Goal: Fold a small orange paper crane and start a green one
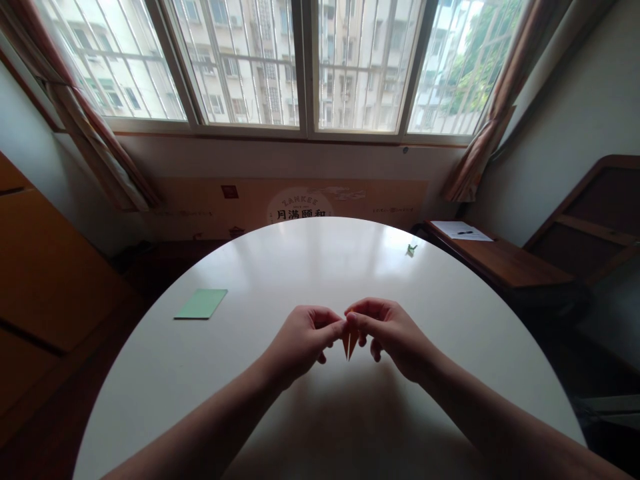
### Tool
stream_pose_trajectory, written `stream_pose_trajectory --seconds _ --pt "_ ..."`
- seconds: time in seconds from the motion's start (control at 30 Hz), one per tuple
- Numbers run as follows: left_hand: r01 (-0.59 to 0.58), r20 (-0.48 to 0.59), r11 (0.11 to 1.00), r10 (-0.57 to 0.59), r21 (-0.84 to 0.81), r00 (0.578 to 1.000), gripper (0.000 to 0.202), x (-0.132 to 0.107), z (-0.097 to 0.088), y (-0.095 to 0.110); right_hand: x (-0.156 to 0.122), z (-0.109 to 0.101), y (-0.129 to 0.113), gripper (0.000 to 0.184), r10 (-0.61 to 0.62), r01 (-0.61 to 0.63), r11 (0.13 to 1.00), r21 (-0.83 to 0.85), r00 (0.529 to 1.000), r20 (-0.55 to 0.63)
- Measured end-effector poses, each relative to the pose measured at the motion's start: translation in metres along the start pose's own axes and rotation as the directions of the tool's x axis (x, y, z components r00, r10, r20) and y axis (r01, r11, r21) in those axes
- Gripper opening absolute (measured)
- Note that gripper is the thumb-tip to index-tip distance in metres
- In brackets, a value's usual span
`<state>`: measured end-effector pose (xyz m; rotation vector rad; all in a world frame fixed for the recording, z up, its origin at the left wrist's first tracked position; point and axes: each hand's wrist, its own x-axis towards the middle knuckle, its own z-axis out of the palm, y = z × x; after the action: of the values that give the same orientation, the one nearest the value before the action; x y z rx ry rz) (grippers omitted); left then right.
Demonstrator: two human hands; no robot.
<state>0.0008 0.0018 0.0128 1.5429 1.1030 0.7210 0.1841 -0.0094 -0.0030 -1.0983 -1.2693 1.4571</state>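
While clamping thumbs and fingers of left hand (306,340) and right hand (393,328) on orange paper (353,338), hold it over table (200,380), already folded into twin points, apparently unfinished. Beyond, see green paper (201,304), flat, seemingly unfolded; farther right, green piece (411,250), perhaps finished.

Folded orange paper (353,339), point down

I pinch its top in my left fingers (331,331) and right fingers (366,324), above the desk (280,270). Below them it tapers to a sharp tip, a pale slit parting two narrow halves.
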Motion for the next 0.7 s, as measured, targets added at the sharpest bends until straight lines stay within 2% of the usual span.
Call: stream_pose_trajectory --seconds 0.2,0.4,0.53,0.7 --pt "-0.041 0.015 0.998 0.040 0.039 0.999 0.030 0.0001 0.0025 -0.0011 0.0015 -0.0022 -0.0005 0.030 0.004 -0.004 0.997 0.079 1.000 -0.003" --pt "-0.007 -0.057 0.997 0.003 -0.072 0.998 0.030 0.0008 -0.0003 -0.0003 0.0014 -0.0012 0.0001 0.032 -0.013 0.013 0.998 -0.065 1.000 0.010" --pt "0.023 -0.127 0.988 -0.043 -0.153 0.991 0.026 -0.0015 -0.0031 0.0056 0.0022 -0.0019 0.0021 0.031 -0.007 0.009 0.995 -0.099 1.000 0.023" --pt "0.031 -0.107 0.988 -0.047 -0.152 0.993 0.027 -0.0016 -0.0013 0.0046 0.0024 -0.0010 0.0026 0.020 -0.025 0.027 0.990 -0.139 0.999 0.022"
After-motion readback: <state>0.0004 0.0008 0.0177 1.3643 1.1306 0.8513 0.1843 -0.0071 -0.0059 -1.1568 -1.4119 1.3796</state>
